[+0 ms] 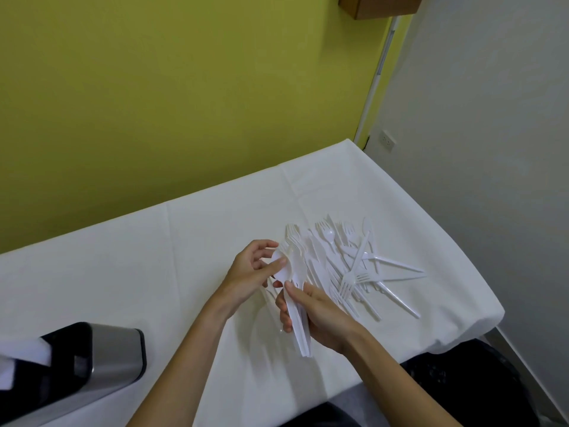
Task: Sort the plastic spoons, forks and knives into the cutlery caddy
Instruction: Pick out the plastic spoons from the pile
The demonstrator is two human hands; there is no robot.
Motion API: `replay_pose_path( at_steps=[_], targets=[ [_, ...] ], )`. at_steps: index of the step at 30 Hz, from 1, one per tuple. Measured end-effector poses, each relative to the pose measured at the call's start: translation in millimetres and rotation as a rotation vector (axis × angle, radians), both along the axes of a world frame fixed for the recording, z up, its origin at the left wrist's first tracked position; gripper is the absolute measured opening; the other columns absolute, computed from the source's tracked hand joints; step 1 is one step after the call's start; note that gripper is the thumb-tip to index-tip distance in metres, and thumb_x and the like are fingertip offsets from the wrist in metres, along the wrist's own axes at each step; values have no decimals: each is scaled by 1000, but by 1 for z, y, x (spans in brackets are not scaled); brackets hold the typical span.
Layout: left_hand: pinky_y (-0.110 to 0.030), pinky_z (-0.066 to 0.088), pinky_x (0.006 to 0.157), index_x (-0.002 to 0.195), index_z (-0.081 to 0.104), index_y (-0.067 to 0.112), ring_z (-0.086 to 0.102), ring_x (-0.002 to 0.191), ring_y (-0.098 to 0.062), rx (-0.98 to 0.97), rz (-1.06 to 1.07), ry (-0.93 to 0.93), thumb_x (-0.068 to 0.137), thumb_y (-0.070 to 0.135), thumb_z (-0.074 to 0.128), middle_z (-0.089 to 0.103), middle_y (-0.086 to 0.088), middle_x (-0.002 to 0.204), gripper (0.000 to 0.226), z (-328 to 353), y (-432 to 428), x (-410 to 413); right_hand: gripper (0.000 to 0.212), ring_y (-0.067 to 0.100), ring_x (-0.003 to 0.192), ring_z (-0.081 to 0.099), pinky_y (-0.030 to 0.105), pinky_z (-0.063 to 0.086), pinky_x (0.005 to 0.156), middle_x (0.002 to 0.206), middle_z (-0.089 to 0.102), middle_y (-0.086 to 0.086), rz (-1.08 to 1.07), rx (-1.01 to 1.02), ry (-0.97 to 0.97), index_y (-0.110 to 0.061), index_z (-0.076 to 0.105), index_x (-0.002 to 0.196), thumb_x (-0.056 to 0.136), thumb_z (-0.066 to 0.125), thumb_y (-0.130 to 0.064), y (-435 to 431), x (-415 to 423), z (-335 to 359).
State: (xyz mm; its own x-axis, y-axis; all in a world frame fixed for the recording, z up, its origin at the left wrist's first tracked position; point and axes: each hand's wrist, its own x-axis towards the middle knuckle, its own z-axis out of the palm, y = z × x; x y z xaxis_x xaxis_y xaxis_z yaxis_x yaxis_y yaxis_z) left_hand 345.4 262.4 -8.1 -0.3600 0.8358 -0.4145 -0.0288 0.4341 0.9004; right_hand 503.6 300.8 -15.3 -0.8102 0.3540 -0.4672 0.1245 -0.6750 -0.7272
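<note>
My right hand point(320, 318) grips a bundle of white plastic spoons point(297, 315) by their handles, bowls pointing away from me. My left hand point(251, 271) pinches the bowl of the top spoon point(280, 266) in that bundle between thumb and fingers. Just right of both hands, a loose pile of white plastic forks, knives and spoons point(348, 263) lies on the white tablecloth point(154, 257). The cutlery caddy point(92, 362), black inside with a brushed metal wall, stands at the lower left edge, partly cut off; something white sits in it.
The table meets a green wall at the back. Its right edge point(480, 272) drops off near a white wall with a socket point(387, 140). A dark object point(455, 377) sits below the table's front right corner.
</note>
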Motion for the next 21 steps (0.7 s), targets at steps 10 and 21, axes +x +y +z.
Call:
replay_pose_path(
  at_steps=[10,21],
  targets=[
    [-17,49,68,120,63,26,63,86,-16,25,-167,-54,91,21,64,67,-5,110,29,10,0,-3,36,16,57,46,26,42,60,77,54,5,33,31,-29,-7,52,113,101,40,-38,0,11,-1],
    [-20,51,67,116,65,22,65,86,-15,43,-123,-27,90,15,65,68,-5,107,27,5,-1,-5,31,27,77,68,38,53,79,88,71,9,-21,73,-109,-10,62,104,102,40,-32,-1,17,2]
  ],
)
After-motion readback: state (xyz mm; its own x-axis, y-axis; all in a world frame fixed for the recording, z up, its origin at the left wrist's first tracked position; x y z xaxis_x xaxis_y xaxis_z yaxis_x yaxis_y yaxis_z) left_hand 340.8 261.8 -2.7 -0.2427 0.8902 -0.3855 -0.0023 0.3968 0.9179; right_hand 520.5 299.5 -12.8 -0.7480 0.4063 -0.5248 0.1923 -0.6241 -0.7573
